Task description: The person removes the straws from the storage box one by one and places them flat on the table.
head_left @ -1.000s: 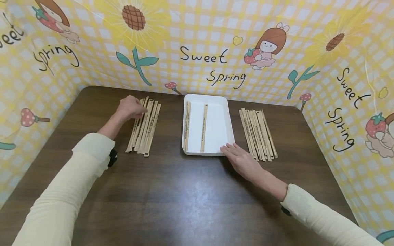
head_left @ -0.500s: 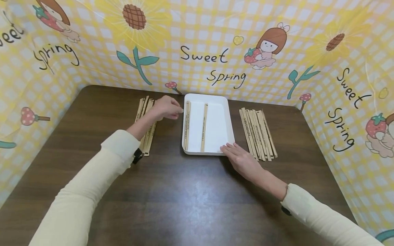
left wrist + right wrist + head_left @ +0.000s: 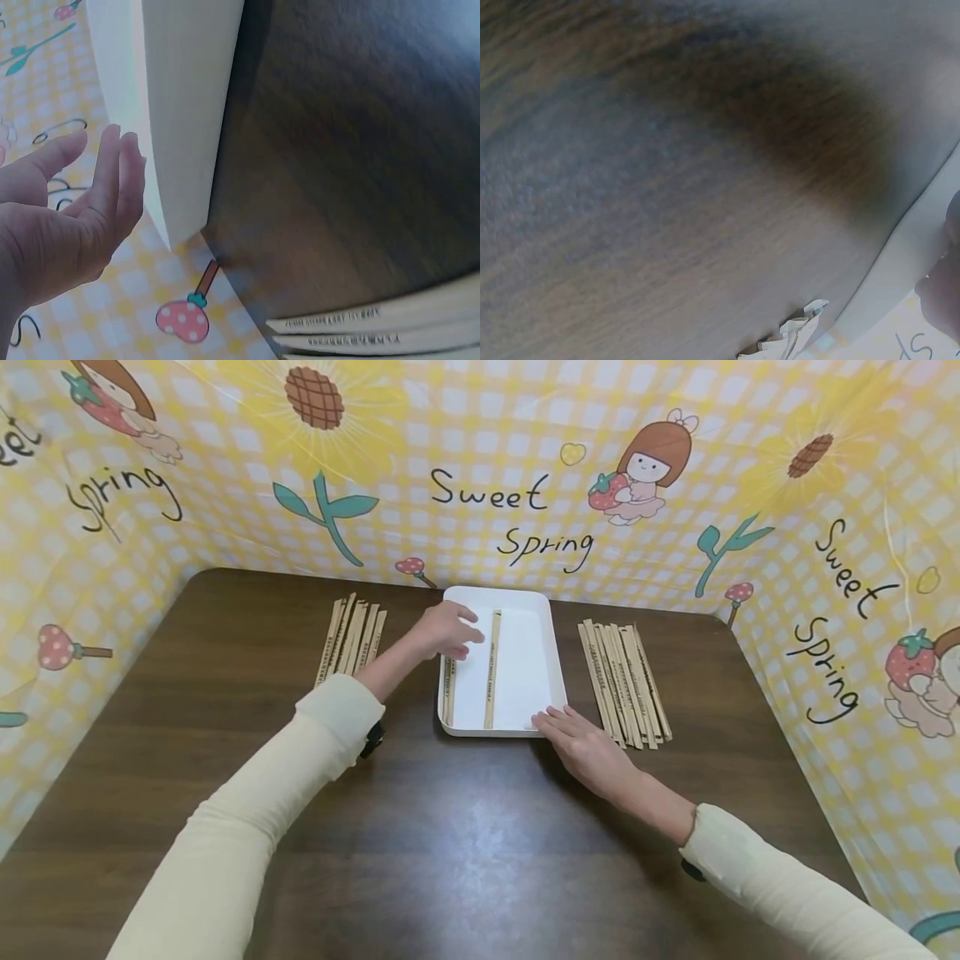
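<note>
My left hand (image 3: 441,630) is over the far left part of a white rectangular tray (image 3: 527,664). In the left wrist view its fingers (image 3: 107,172) are loosely extended, thumb apart, with nothing seen between them. Inside the tray, a thin tan paper-wrapped stick (image 3: 492,672) lies lengthwise near the middle. More of the same lies along the left wall, a wrapped stick (image 3: 448,697) partly hidden by the left hand. My right hand (image 3: 588,750) rests with straight fingers on the tray's near right corner.
On the dark wooden table (image 3: 465,843), a pile of several wrapped sticks (image 3: 352,631) lies left of the tray, partly covered by the left forearm. Another pile (image 3: 626,685) is to its right. A yellow checked cloth (image 3: 495,435) backs the table and both sides.
My left hand has moved right from the left pile to above the tray, and its fingers have spread. The right hand has stayed at the tray's corner.
</note>
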`<state>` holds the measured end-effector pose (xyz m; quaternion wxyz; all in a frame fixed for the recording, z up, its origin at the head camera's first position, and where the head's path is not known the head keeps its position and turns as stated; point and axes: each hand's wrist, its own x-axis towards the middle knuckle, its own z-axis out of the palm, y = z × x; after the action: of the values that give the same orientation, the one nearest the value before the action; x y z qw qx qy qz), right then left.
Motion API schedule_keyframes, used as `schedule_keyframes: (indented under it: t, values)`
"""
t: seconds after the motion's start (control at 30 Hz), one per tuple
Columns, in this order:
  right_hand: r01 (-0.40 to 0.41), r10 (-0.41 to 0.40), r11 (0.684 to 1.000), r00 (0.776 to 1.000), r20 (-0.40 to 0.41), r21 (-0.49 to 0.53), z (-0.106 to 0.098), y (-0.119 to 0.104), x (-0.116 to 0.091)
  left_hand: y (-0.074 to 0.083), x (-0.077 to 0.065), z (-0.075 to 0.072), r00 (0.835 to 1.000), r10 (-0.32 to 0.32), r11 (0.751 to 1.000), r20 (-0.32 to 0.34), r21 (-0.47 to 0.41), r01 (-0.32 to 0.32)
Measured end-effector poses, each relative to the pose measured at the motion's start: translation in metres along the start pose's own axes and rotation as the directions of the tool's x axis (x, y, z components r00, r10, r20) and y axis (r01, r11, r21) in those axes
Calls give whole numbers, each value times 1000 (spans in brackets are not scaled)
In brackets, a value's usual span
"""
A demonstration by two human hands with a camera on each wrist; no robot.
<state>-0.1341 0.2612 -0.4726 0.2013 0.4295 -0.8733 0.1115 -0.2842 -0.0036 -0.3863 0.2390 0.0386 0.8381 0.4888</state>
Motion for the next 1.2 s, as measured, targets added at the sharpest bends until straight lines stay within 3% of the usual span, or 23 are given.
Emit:
schedule_keyframes:
  t: [0.37, 0.77, 0.87, 1.07, 1.2]
  values:
    - [-1, 1, 1000, 1000, 23, -5, -1, 0, 3, -3, 9, 27, 1000, 20, 993, 2, 112, -21]
    - [-3, 3, 1000, 1000, 24, -11, -2, -2, 3, -7, 18, 44, 999, 20, 967, -32, 255, -11]
    - [-5, 5, 1000, 1000, 24, -7, -3, -1, 2, -8, 20, 47, 998, 52, 951, -47, 306, -35]
    - [-8, 8, 1000, 1000, 19, 1, -2, -1, 2, -8, 24, 55, 989, 126, 888, -76, 454, -78]
    - [-5, 5, 1000, 1000, 8, 2, -1, 0, 1, -8, 27, 61, 990, 113, 886, -82, 459, -63]
